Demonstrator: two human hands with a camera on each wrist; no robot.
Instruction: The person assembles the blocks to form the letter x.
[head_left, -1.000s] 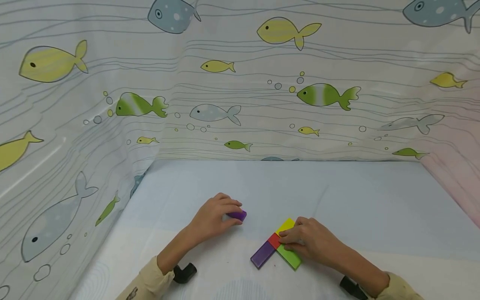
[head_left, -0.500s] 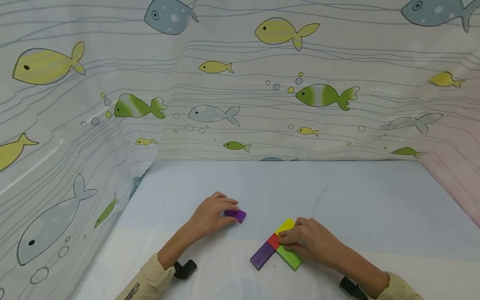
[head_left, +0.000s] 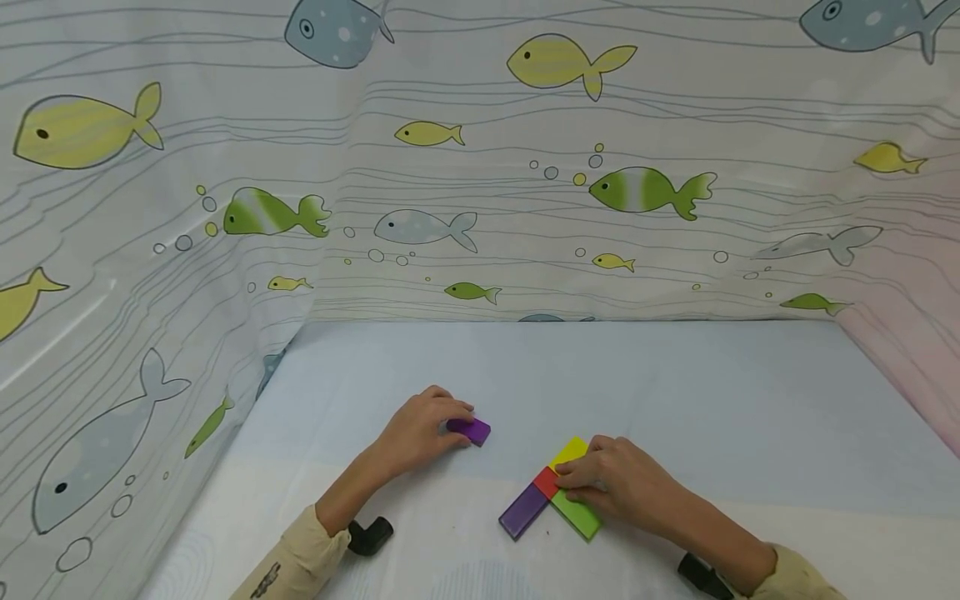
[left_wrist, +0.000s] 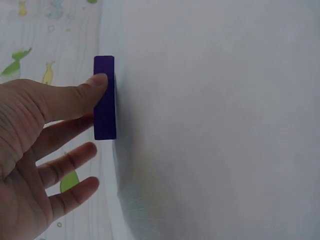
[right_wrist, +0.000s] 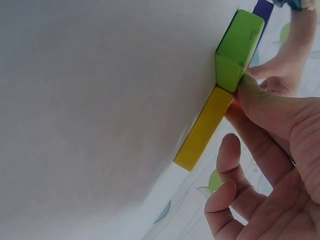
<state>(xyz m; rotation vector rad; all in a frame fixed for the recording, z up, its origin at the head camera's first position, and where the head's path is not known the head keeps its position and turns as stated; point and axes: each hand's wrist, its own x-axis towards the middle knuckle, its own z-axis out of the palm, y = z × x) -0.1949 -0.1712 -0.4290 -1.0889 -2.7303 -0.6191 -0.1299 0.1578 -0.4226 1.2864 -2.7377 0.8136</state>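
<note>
My left hand [head_left: 416, 437] pinches a purple rectangular block [head_left: 474, 431] between thumb and index finger, at or just above the table. In the left wrist view the thumb presses the long side of this purple block [left_wrist: 105, 122], and the other fingers are spread. To the right, a small red block [head_left: 546, 482] joins a yellow block [head_left: 570, 451], a green block [head_left: 577, 515] and a darker purple block [head_left: 523, 512]. My right hand [head_left: 626, 483] pinches at the red block, its thumb by the green block's end. In the right wrist view the fingers mostly hide the red block.
A pale cloth covers the table [head_left: 720, 400]. Fish-patterned fabric [head_left: 525, 192] stands behind and to the left, with a pinkish stretch at right. Black wrist-camera mounts [head_left: 371, 537] show beside both sleeves.
The left hand has drawn back slightly leftward and shows more of the purple block, whose top face has turned into view. The right hand and the joined blocks stay put.
</note>
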